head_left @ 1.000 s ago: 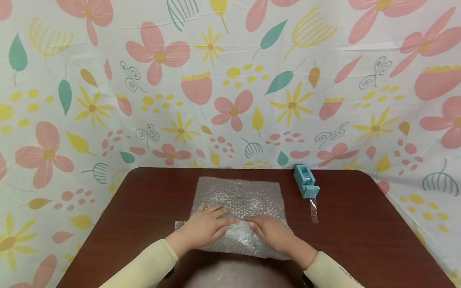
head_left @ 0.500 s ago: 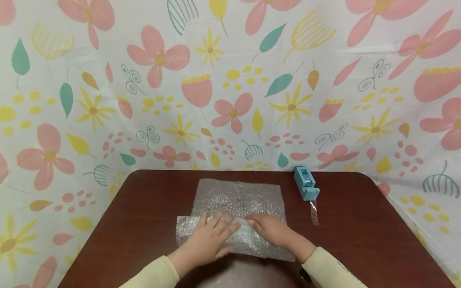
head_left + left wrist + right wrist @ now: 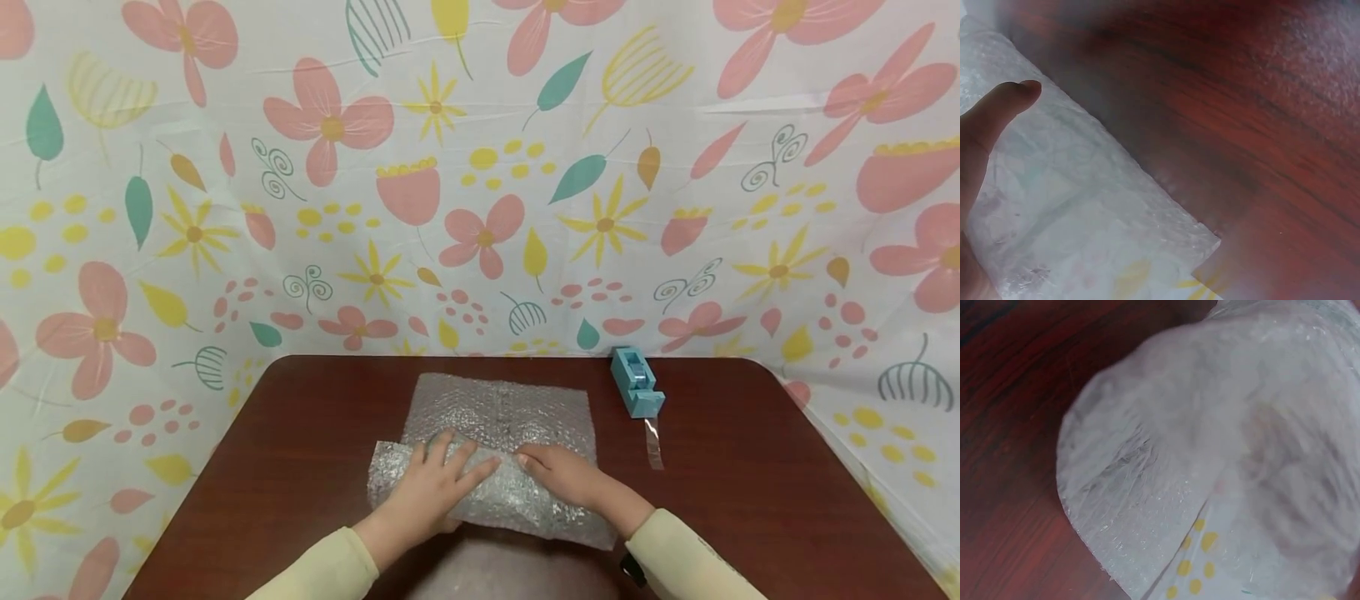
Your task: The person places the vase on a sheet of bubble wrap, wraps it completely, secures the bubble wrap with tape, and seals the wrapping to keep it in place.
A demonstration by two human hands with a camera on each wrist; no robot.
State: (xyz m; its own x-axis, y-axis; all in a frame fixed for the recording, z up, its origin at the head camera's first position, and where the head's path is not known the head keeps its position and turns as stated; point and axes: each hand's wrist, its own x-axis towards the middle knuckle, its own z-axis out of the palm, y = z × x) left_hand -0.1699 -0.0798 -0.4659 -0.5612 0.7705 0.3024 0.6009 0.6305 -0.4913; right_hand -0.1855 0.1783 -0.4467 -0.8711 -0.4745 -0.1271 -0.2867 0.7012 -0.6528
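A clear bubble wrap sheet [image 3: 468,406] lies on the table, its far part flat and its near part folded over into a thick roll. Across the left half of this roll my left hand [image 3: 427,492] has its fingers spread and bent over the top. Its thumb [image 3: 1007,103] lies along the near face in the left wrist view. My right hand [image 3: 562,477] grips the roll's right half from above. In the right wrist view the bubble wrap [image 3: 1147,506] bulges in a loose curved end. Whatever lies inside the roll is hidden.
A light blue tape dispenser [image 3: 636,383] stands at the table's back right, a strip of clear tape [image 3: 653,443] hanging from it. The dark red-brown table [image 3: 750,483] ends at a flower-printed cloth [image 3: 480,167] behind and at both sides.
My left hand has shifted, and its thumb has gone down the near side of the roll. The roll's left end now stands out further and higher. My right hand has hardly moved.
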